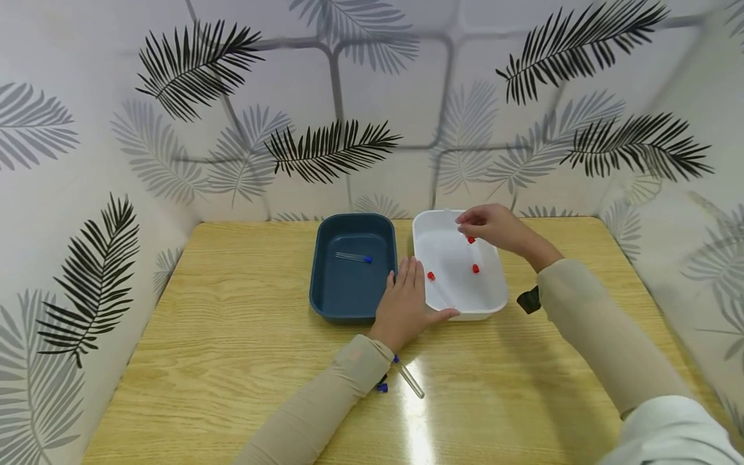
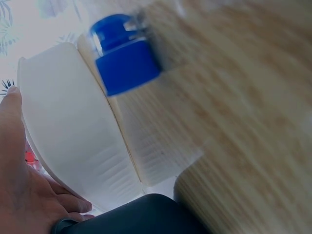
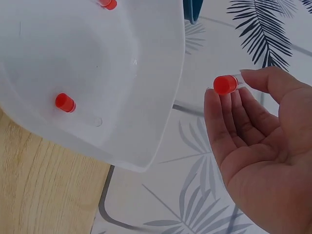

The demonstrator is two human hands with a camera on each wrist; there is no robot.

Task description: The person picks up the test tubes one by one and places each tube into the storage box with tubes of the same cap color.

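My right hand (image 1: 496, 227) pinches a red-capped test tube (image 3: 225, 85) between thumb and fingertips, above the far right part of the white tray (image 3: 161, 97). Its clear body is mostly hidden by the fingers. Inside that tray lie two more tubes with red caps, one near the right side (image 1: 475, 268) and one near the left (image 1: 431, 276). My left hand (image 1: 403, 307) rests with straight fingers on the white tray's near left corner, the thumb along its front rim. The left wrist view shows the thumb and fingers against the tray's rim.
A dark blue tray (image 1: 354, 310) stands left of the white one, holding a blue-capped tube (image 1: 353, 258). Below my left wrist, a blue-capped tube (image 1: 410, 380) and another blue cap (image 1: 382, 387) lie on the wooden table (image 1: 244, 361). A leaf-patterned wall (image 1: 232, 142) rises behind.
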